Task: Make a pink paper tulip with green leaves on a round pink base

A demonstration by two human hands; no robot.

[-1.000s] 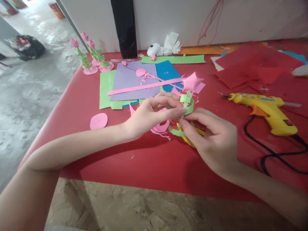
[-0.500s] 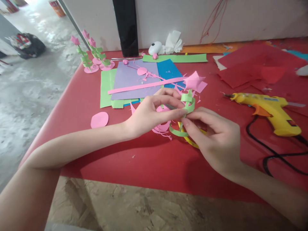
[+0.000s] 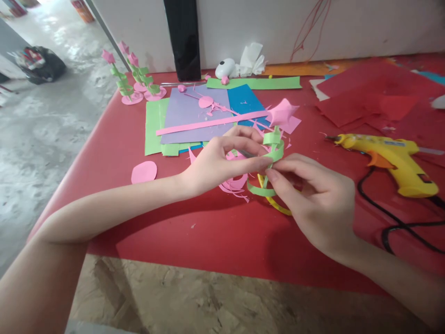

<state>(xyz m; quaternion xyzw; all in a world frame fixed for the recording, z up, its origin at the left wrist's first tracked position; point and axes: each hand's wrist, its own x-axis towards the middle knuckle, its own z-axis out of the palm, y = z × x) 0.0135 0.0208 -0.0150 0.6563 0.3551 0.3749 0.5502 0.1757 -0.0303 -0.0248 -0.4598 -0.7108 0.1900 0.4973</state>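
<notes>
Between my two hands is a paper flower [image 3: 282, 112], with a pink star-shaped head on a green stem and curled green strips as leaves. My left hand [image 3: 231, 157] pinches the green part between thumb and fingers from the left. On the other side, my right hand [image 3: 309, 195] pinches the stem and a green loop just below. The flower stands nearly upright over the table, its head above my fingers. Behind and under it, yellow scissor handles [image 3: 280, 206] lie partly hidden among pink paper scraps [image 3: 234, 178]. A pink paper disc [image 3: 144, 172] rests left of my left wrist.
A yellow glue gun [image 3: 389, 157] with a black cord [image 3: 385, 213] lies at the right. Several finished paper flowers [image 3: 130, 79] stand at the back left. Coloured sheets [image 3: 194, 120] lie mid-table, red sheets [image 3: 378, 93] at the back right. A white wall [image 3: 236, 28] rises behind.
The flower and my right hand have shifted slightly to the right, and the flower has turned a little. My left hand keeps nearly the same place and grip.
</notes>
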